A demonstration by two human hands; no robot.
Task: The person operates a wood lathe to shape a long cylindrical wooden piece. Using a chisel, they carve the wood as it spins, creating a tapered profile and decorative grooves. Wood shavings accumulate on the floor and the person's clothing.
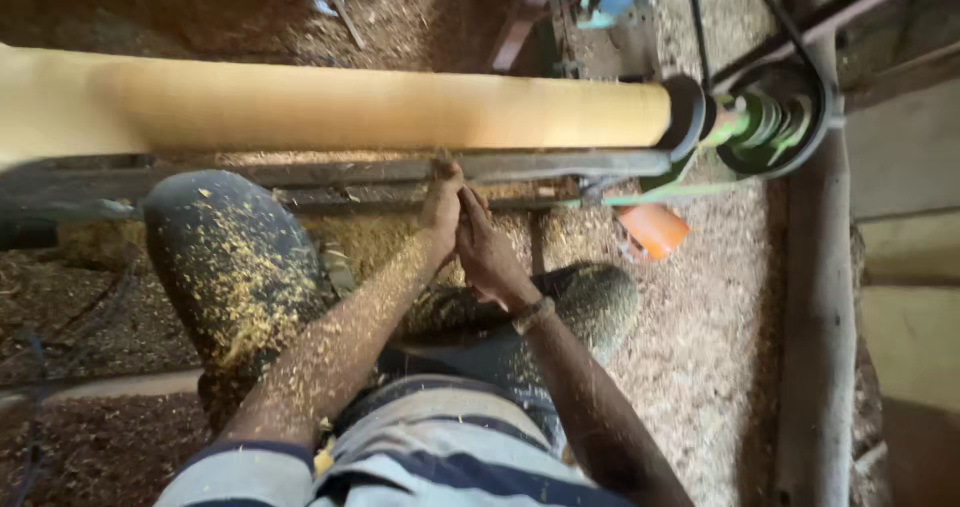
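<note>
A long pale wooden cylinder [330, 107] lies across the upper part of the view, mounted on a lathe, its right end meeting a dark faceplate [686, 115] beside a green pulley [775, 122] with a black belt. Just below it runs a dark metal tool rest [540, 165]. The 2 hands are pressed together at this rest, directly beneath the cylinder: the left hand [442, 207] reaches the bar with its fingertips, the right hand [487, 247] closes against it; whatever they grip is hidden. Yellow shavings [245, 277] coat the left forearm and knee. An orange object [652, 229] lies on the sawdust floor.
</note>
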